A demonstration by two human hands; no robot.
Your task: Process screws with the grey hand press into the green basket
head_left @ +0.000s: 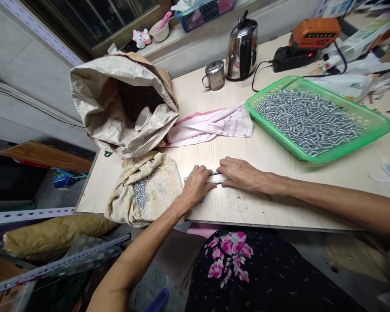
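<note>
Household odds and ends sat along the back of the pale wood-grain tabletop (191, 93).
A shiny steel kettle with a black handle (234, 54) stood beside a small lidded metal mug (215, 79); a rumpled pink-and-white cloth towel (214, 125) lay in front. An orange battery pack (318, 32) rested on a black plastic charger (290, 60), its red light lit.

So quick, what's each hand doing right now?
Left hand: closed, holding a silver metal strip at the table.
Right hand: closed, holding the same strip.
</note>
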